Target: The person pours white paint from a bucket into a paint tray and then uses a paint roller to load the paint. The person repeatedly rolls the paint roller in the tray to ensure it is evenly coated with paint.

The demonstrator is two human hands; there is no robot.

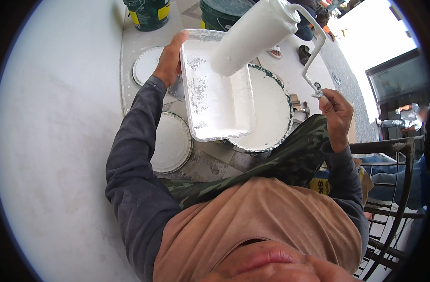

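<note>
My left hand grips the far left side of a clear plastic paint tray, its inside coated with white paint. My right hand is closed round the handle end of a paint roller. The roller's sleeve is thick with white paint; its bent wire frame comes down to my fingers. From this view the sleeve's lower end overlaps the tray's far right part; whether they touch I cannot tell. Partly behind the tray stands a wide bucket of white paint, its rim spattered dark green.
Two round white lids lie on the tiled floor at the left. Dark green buckets stand at the far side. A pale wall rises close on my left. At the right is a metal frame. Other people are in the background.
</note>
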